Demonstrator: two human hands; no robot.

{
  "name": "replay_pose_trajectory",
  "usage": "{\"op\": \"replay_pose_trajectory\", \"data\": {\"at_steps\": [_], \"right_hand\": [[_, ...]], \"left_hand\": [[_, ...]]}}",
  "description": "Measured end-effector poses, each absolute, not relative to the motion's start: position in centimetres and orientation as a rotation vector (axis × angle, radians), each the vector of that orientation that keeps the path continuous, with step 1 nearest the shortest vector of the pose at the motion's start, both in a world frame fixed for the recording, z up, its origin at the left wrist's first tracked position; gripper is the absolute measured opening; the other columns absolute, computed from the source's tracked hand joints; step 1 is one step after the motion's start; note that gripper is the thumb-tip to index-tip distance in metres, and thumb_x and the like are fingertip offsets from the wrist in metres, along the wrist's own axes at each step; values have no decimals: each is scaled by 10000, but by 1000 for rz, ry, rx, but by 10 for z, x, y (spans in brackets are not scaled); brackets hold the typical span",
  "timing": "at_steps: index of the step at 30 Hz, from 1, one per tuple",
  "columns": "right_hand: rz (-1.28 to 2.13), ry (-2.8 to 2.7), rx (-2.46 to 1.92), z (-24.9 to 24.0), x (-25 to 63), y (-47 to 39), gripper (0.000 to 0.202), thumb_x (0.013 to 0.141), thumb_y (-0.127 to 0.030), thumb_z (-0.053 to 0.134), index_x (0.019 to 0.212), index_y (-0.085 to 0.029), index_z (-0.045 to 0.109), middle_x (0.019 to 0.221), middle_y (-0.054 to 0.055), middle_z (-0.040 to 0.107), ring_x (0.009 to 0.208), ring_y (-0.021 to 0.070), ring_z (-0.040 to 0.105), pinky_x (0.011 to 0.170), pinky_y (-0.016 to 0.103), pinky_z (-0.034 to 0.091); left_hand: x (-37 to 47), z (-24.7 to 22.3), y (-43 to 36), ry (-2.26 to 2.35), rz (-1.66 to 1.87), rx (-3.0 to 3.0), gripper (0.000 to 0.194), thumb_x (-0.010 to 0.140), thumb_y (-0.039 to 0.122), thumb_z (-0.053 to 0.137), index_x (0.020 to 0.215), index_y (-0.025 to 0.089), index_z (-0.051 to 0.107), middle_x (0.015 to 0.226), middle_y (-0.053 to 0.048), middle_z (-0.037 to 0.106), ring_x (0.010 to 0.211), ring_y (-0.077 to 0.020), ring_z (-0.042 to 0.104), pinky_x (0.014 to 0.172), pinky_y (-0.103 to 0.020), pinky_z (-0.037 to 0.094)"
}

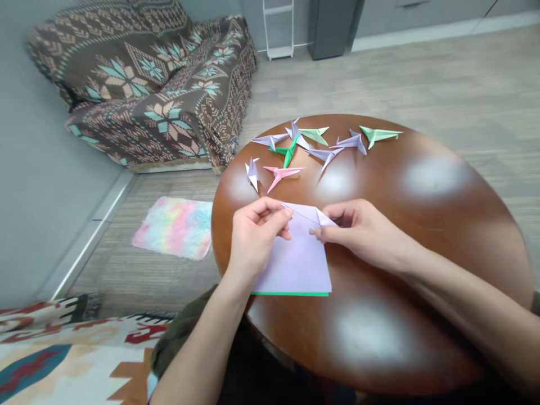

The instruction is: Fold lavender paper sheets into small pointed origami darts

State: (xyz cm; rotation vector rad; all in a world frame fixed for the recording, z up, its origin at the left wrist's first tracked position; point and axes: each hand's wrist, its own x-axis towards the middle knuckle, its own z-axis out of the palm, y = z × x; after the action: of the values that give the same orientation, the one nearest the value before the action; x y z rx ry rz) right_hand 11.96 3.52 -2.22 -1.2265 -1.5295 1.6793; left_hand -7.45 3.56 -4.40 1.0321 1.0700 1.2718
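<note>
A lilac sheet of origami paper [310,212], partly folded, is between my hands above a stack of square paper [295,267]. A green edge shows under the stack's lilac top sheet. My left hand [257,233] pinches the sheet's left end between thumb and fingers. At the right end, my right hand [352,225] is closed on a folded, pointed flap. My fingers cover parts of both ends. Beyond my hands lie folded paper birds, among them a pink one [282,174], a dark green one [287,151] and a lilac one [252,173].
The round brown table [405,264] carries everything, with more lilac birds and a light green bird [379,135] along its far edge. A sofa with a patterned cover [169,95] stands at the far left. A pastel fluffy mat [175,228] lies on the floor.
</note>
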Motion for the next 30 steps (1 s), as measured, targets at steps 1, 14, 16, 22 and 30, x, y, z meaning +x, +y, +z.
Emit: {"op": "replay_pose_trajectory", "data": {"at_steps": [1, 14, 16, 22, 30], "right_hand": [[1673, -1540, -1228, -22, 120, 35, 42, 756, -184, 673, 741, -162, 704, 713, -13, 653, 700, 154, 540, 662, 273, 397], [1670, -1549, -1260, -26, 120, 35, 69, 772, -215, 680, 722, -169, 695, 727, -4, 674, 706, 173, 563, 686, 292, 410], [1653, -1513, -1255, -26, 120, 36, 70, 765, -213, 684, 712, -168, 683, 728, -3, 675, 719, 171, 565, 701, 288, 414], [1633, -1557, -1256, -26, 119, 37, 79, 776, -223, 690, 738, -153, 696, 727, -8, 664, 714, 150, 547, 680, 263, 407], [1519, -1553, -1331, -23, 117, 35, 86, 752, -226, 691, 726, -146, 677, 677, -25, 617, 656, 127, 504, 603, 249, 357]], "left_hand": [[-75, -44, 36, 1065, 1289, 995, 129, 718, 188, 805, 709, 153, 681, 582, 39, 638, 456, -57, 539, 453, -158, 445], [-82, -38, 45, 1060, 1430, 849, 99, 714, 197, 797, 691, 153, 712, 616, 21, 626, 525, -46, 530, 448, -119, 402], [-81, -38, 43, 1044, 1349, 876, 130, 734, 247, 802, 720, 148, 719, 677, 4, 646, 572, -64, 559, 452, -128, 435], [-71, -39, 31, 1014, 1016, 1091, 192, 727, 221, 838, 672, 135, 675, 596, 16, 642, 514, -73, 576, 506, -163, 518], [-63, -36, 28, 1057, 1017, 1108, 242, 686, 192, 869, 630, 126, 643, 551, 41, 622, 457, -57, 579, 475, -144, 475]]}}
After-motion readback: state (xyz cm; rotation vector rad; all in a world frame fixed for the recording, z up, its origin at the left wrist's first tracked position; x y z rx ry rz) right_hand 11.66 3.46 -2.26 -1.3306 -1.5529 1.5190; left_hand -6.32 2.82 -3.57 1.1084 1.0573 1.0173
